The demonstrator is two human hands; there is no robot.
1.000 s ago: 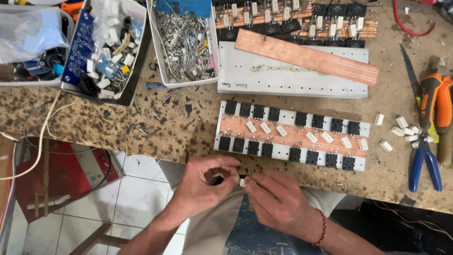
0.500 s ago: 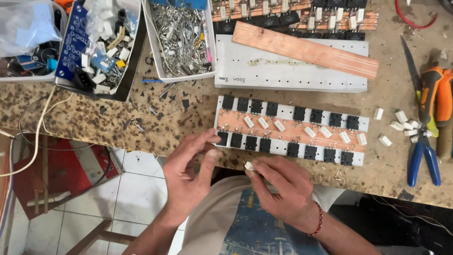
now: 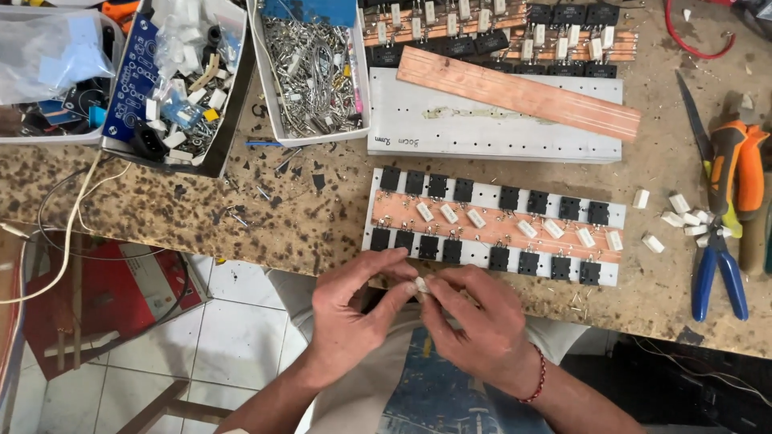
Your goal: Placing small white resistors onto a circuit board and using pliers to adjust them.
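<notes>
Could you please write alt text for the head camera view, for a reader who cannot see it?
Left hand and right hand pinch a small white block at a speckled workbench's edge, beside a copper strip board lined with black components. Parts bins sit behind; pliers lie right.

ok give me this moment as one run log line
left hand: pinching small white block | right hand: fingertips on same block | place: table edge, near copper board | blue pliers: untouched
</notes>
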